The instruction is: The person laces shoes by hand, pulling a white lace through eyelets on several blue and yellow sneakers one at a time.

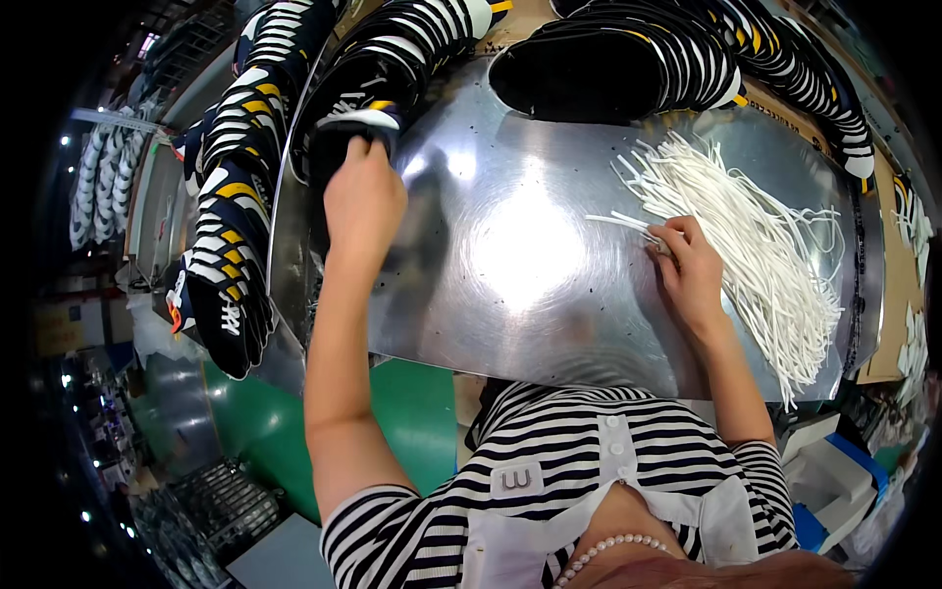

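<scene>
My left hand (365,201) reaches to the far left of the metal tabletop (461,294). Its fingers are closed on the near end of a black shoe upper (358,120) with a white and yellow edge, beside a nested row of similar uppers. Pinched between the fingers of my right hand (689,267) are a few white shoelaces (620,222), their tips pointing left over the metal. Just right of that hand lies a large loose pile of white shoelaces (760,255).
Nested black, white and yellow uppers (235,226) run along the left edge. Another nested stack (618,64) lies at the back, with one more row (795,69) at the back right. A white and blue box (829,481) stands below the table's right side.
</scene>
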Available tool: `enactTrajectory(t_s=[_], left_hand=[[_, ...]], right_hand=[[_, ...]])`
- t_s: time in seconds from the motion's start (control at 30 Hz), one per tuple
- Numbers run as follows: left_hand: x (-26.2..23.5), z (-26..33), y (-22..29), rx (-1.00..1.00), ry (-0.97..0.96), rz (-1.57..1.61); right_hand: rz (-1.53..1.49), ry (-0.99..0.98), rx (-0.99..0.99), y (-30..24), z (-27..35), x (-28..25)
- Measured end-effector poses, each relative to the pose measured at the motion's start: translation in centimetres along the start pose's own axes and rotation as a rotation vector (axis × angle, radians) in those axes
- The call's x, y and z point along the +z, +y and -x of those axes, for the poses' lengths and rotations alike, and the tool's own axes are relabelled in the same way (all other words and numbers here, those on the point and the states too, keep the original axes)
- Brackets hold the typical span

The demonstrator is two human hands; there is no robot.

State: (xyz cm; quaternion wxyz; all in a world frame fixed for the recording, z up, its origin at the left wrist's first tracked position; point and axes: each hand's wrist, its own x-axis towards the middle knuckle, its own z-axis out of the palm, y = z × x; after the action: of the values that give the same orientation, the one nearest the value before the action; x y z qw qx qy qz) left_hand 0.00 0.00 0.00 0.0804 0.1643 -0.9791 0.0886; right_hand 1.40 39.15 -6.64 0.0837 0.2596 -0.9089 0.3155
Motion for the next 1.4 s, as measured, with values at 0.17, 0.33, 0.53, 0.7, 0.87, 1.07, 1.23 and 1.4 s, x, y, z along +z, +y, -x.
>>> enactTrajectory(t_s=[0.17,0.33,0.53,0.7,0.87,1.07,1.23,1.4], left_hand=[[9.1,-9.8,-0.8,0.292,0.394,0.049],[8.2,-4.5,1.7,0.184,0.491,0.436],[4.7,-8.6,12.1,0.179,0.605,0.925],[6.6,-4.9,8.9,-0.029,0.460,0.923],[-6.3,4.7,7.5,0.347,0.993,0.961],[1.7,19.7,17.8,0.453,0.223,0.875],[0.9,17.1,13.8,0.425,0.303,0.960],[-2.5,13.9,4.5,0.427,0.112,0.415]], right_hand=[[0.076,-0.038,-0.060,1.4,-2.9,1.3],[0.025,-0.119,-0.027,1.4,-1.3,2.3],[-0.693,-0.074,0.099,-4.8,-5.1,0.2],[-1.420,-0.225,0.399,-8.0,-2.0,-4.2],[-1.587,-0.255,0.550,-2.0,4.4,-5.9],[-1.513,-0.174,0.395,-3.7,6.4,-6.0],[-1.398,-0.261,0.595,-8.9,4.8,-6.2],[-1.285,-0.376,0.630,-7.9,1.2,1.1]])
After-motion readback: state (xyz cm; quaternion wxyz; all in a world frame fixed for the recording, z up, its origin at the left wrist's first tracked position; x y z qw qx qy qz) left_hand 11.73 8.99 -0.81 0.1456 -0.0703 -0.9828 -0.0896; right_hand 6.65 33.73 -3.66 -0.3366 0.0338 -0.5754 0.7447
